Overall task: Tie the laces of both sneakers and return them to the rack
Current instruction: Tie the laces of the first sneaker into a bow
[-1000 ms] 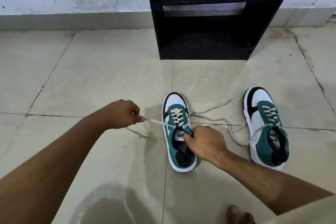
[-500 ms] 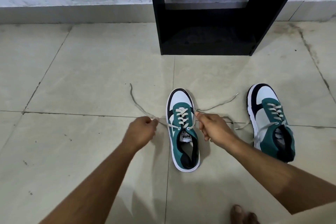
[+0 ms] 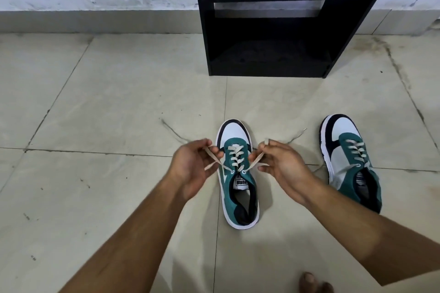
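Two green, white and black sneakers stand on the tiled floor, toes toward the rack. The left sneaker (image 3: 238, 173) sits between my hands. My left hand (image 3: 192, 169) pinches its left lace end (image 3: 212, 157), and my right hand (image 3: 281, 164) pinches the right lace end (image 3: 256, 160). Both laces run taut from the top eyelets. The loose tails trail on the floor behind my hands. The right sneaker (image 3: 350, 159) lies apart to the right, its laces untied. The black rack (image 3: 269, 19) stands ahead against the wall, its lower shelf bare.
Beige floor tiles with dark grout lines (image 3: 95, 152) spread all around. A white wall with a grey skirting (image 3: 95, 21) runs behind the rack. My toes (image 3: 314, 283) show at the bottom edge.
Both hands have come closer to the left sneaker and lifted the lace ends up beside its tongue. The view has shifted so the rack appears lower.
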